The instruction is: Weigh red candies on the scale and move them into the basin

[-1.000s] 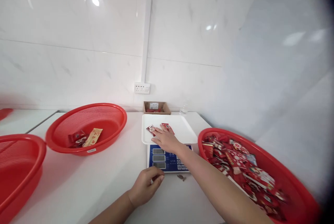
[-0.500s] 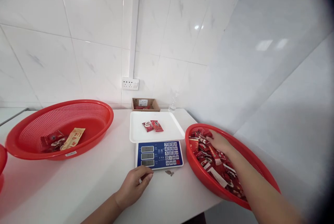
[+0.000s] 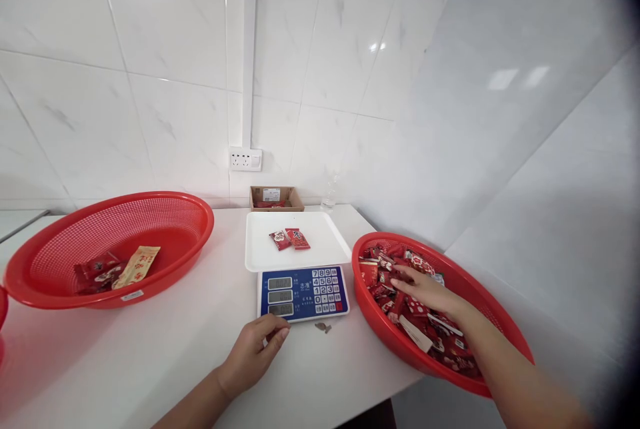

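My right hand point(image 3: 427, 289) is over the red basket point(image 3: 505, 339) on the right, fingers stretched out among the red-wrapped snack packets point(image 3: 417, 332). I see no packet held in it, though its underside is hidden. My left hand point(image 3: 253, 352) lies at the lower left corner of the blue-faced digital scale point(image 3: 305, 296), fingers curled, thumb close to the index finger, nothing visible in them. On the scale's white tray point(image 3: 265, 252) two small red packets point(image 3: 290, 239) lie side by side.
A second red basket point(image 3: 175, 212) on the left holds a few red packets and a gold packet point(image 3: 137, 266). Behind the scale are a cardboard box point(image 3: 275, 199) and a clear bottle point(image 3: 329, 196). Small brown scraps point(image 3: 323, 327) lie before the scale. A tiled wall bounds the back.
My right hand has shifted slightly down and drawn back from deeper among the packets, its fingers now spread more. Packets in the right basket have been rearranged. My left hand stays by the scale.
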A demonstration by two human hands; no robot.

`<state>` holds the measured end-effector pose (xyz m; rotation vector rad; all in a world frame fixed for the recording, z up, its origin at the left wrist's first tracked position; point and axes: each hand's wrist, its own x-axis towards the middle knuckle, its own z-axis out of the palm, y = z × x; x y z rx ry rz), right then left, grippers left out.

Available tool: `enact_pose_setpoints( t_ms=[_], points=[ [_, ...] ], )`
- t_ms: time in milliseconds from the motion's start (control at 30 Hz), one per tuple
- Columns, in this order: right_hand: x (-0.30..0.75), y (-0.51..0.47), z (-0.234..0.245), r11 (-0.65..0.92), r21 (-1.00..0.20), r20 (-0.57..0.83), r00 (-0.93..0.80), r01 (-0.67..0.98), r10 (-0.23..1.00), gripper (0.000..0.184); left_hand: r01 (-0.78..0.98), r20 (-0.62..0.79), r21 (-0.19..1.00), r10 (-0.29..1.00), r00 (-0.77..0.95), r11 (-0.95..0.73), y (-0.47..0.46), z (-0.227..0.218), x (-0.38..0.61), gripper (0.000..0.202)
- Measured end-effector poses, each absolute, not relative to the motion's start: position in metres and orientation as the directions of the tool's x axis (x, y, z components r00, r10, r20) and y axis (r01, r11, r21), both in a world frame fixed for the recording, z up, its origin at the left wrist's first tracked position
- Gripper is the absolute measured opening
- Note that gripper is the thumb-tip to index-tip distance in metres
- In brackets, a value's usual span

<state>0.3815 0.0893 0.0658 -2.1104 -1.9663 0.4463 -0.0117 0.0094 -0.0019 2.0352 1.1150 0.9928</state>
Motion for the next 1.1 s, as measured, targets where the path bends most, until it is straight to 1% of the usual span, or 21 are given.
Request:
enact_pose_setpoints(
  t_ms=[100, 200, 300, 467, 533, 600, 633, 833, 967, 1100],
  points=[
    [0.367, 0.088, 0.062, -0.040, -0.276, -0.112, 0.010, 0.960, 0.994, 0.060, 0.422, 0.312, 0.784, 0.876, 0.367, -0.456, 0.009, -0.001, -0.011, 0.027],
    [0.358, 0.087, 0.057, -0.046, -0.182, -0.111, 0.026, 0.982, 0.993, 0.059, 0.428, 0.303, 0.785, 0.881, 0.364, -0.447, 0.009, 0.001, -0.011, 0.028],
    [0.355, 0.087, 0.056, -0.048, -0.122, -0.101, 0.036, 0.991, 0.994, 0.052, 0.432, 0.295, 0.787, 0.883, 0.364, -0.441, 0.009, 0.002, -0.010, 0.028],
    [0.351, 0.086, 0.058, -0.045, -0.062, -0.054, 0.041, 0.997, 0.998, 0.042, 0.424, 0.288, 0.794, 0.883, 0.370, -0.436, 0.008, 0.002, -0.010, 0.028],
    [0.351, 0.086, 0.059, -0.049, -0.044, -0.036, 0.048, 0.998, 0.998, 0.032, 0.426, 0.286, 0.794, 0.885, 0.368, -0.434, 0.008, 0.002, -0.010, 0.027],
    [0.351, 0.086, 0.061, -0.057, -0.031, -0.022, 0.056, 0.998, 0.998, 0.022, 0.432, 0.284, 0.791, 0.886, 0.367, -0.433, 0.009, 0.001, -0.010, 0.026],
    [0.351, 0.086, 0.063, -0.061, -0.026, -0.013, 0.061, 0.998, 0.998, 0.020, 0.436, 0.281, 0.789, 0.886, 0.368, -0.432, 0.009, 0.000, -0.010, 0.026],
    [0.352, 0.085, 0.081, -0.118, -0.017, 0.086, 0.119, 0.993, 0.989, 0.024, 0.447, 0.279, 0.785, 0.888, 0.365, -0.430, 0.010, -0.001, -0.011, 0.026],
    [0.361, 0.085, 0.099, -0.185, -0.061, 0.130, 0.192, 0.981, 0.973, 0.024, 0.444, 0.277, 0.788, 0.889, 0.365, -0.428, 0.010, -0.001, -0.010, 0.027],
    [0.367, 0.082, 0.123, -0.189, -0.101, 0.179, 0.205, 0.977, 0.962, 0.024, 0.444, 0.276, 0.790, 0.892, 0.359, -0.423, 0.010, -0.001, -0.009, 0.027]
  ],
)
